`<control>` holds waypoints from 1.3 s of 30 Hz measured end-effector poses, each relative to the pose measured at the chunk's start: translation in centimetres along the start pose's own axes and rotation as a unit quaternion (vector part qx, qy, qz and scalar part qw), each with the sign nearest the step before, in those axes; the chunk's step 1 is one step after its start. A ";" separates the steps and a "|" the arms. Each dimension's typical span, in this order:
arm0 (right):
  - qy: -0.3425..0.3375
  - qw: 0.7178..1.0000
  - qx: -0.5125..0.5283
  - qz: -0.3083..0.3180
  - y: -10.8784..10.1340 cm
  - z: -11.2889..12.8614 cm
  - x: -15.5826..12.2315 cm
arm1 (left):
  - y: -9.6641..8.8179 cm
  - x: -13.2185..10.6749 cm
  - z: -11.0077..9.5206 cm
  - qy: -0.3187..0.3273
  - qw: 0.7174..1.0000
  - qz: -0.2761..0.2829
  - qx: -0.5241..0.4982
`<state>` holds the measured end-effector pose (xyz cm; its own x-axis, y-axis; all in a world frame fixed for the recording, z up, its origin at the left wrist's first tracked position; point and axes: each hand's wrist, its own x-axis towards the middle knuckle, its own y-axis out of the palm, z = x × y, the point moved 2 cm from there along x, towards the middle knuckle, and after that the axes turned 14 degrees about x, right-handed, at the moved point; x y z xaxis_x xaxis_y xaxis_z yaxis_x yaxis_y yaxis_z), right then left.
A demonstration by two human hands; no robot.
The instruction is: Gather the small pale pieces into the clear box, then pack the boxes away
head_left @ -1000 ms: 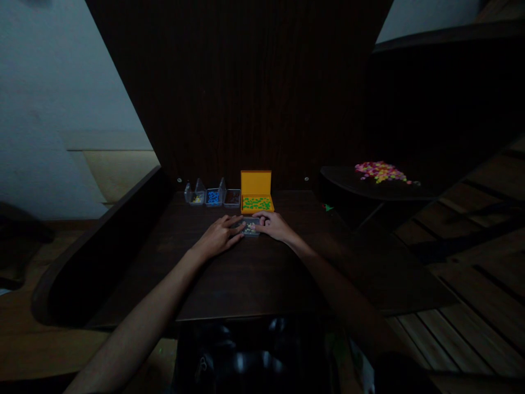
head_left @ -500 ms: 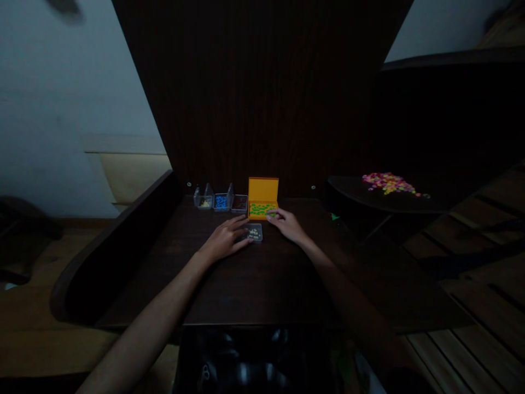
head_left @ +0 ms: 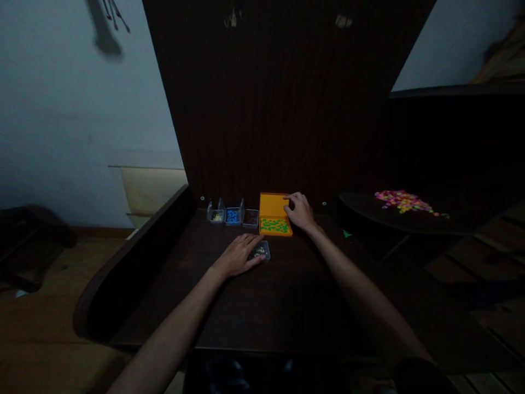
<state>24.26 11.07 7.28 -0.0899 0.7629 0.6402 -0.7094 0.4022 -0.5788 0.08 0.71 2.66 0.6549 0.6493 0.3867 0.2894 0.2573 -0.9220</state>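
My left hand [head_left: 238, 256] lies flat with its fingers spread. Its fingertips rest on a small clear plastic box [head_left: 266, 250], partly covering it; small pale pieces show inside. My right hand [head_left: 301, 212] is at the upper right edge of the raised lid [head_left: 273, 204] of a yellow box, thumb and index finger bent around that edge. Green pieces [head_left: 273, 225] are scattered across the yellow box's [head_left: 275, 234] bottom half.
Left of the yellow box stand clear boxes: one with dark pieces [head_left: 250, 218], one with blue pieces [head_left: 233, 216], one with yellowish pieces [head_left: 216, 217]. A colourful heap [head_left: 404, 201] lies on a dark side shelf [head_left: 369, 216]. A raised wooden side [head_left: 135, 262] bounds the desk's left.
My right hand has moved up from the green pieces to the edge of the yellow lid. My left hand stays at the small clear box. The whole view has shifted.
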 end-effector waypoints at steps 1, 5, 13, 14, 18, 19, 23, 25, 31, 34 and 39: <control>-0.003 1.000 -0.017 0.005 0.4 -0.1 0.5 | 0.0 0.0 -0.1 -0.002 1.000 0.002 -0.006; -0.020 0.999 -0.039 0.019 2.0 -0.9 1.6 | 0.3 0.0 -0.3 0.002 1.000 0.010 -0.026; 0.012 0.997 -0.068 0.020 3.2 -1.2 2.6 | 0.9 0.2 -0.3 0.001 0.999 0.015 -0.037; 0.015 0.997 -0.074 0.020 3.1 -0.9 2.8 | 1.0 0.2 -0.2 0.001 0.999 0.016 -0.038; 0.006 0.996 -0.081 0.034 2.4 0.4 2.9 | 1.2 0.2 -0.1 0.000 0.999 0.015 -0.037; -0.008 0.997 -0.070 0.041 2.2 0.6 2.6 | 1.3 0.2 -0.1 0.000 0.999 0.014 -0.039; -0.084 0.991 0.009 0.102 1.3 1.1 0.3 | 1.2 0.2 0.0 -0.001 0.999 0.003 -0.054; -0.100 0.986 0.024 0.131 1.1 1.1 -1.2 | 1.1 0.2 0.0 -0.005 0.998 -0.003 -0.061; -0.090 0.980 -0.012 0.177 1.6 0.4 -5.2 | 1.2 0.2 0.1 -0.010 0.997 -0.004 -0.079; -0.072 0.983 -0.009 0.169 2.1 -0.1 -6.7 | 1.1 0.2 0.1 -0.014 0.996 -0.004 -0.085; -0.066 0.991 0.027 0.117 2.3 -0.7 -8.6 | 0.9 0.2 0.2 -0.015 0.997 0.002 -0.081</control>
<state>23.90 5.77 0.10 -0.3442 0.7578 0.5543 -0.6950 0.1914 -0.6931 0.28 1.22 1.94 0.6359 0.6717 0.3800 0.3976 0.1369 -0.9073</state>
